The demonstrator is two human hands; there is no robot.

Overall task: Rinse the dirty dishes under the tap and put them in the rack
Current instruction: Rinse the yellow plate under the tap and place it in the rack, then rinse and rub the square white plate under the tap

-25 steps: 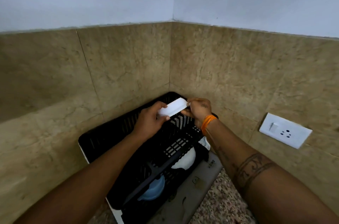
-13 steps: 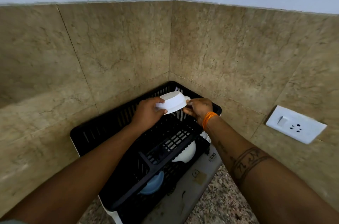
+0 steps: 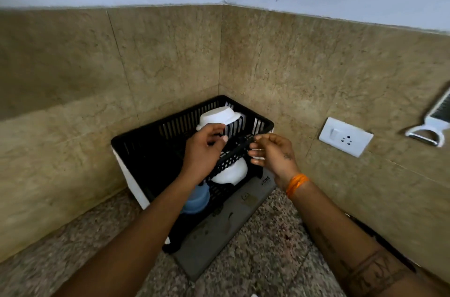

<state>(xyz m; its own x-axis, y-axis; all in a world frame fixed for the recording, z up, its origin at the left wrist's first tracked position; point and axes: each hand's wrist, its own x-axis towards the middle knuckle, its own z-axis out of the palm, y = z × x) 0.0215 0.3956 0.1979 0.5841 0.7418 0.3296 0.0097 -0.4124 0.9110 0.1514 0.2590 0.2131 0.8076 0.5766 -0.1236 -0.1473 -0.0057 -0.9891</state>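
Hands (image 3: pixel 207 148) below upturned bowl (image 3: pixel 220 115)

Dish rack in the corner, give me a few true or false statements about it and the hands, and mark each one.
1. A white bowl sits upside down at the far end of the black dish rack. True.
2. The right hand grips that bowl. False: it hovers beside the rack and holds nothing.
3. A blue bowl lies at the near end of the rack. True.
4. The left hand holds a spoon. False: its fingers are loosely curled and hold nothing.
5. A wall socket is on the tiles to the right of the rack. True.
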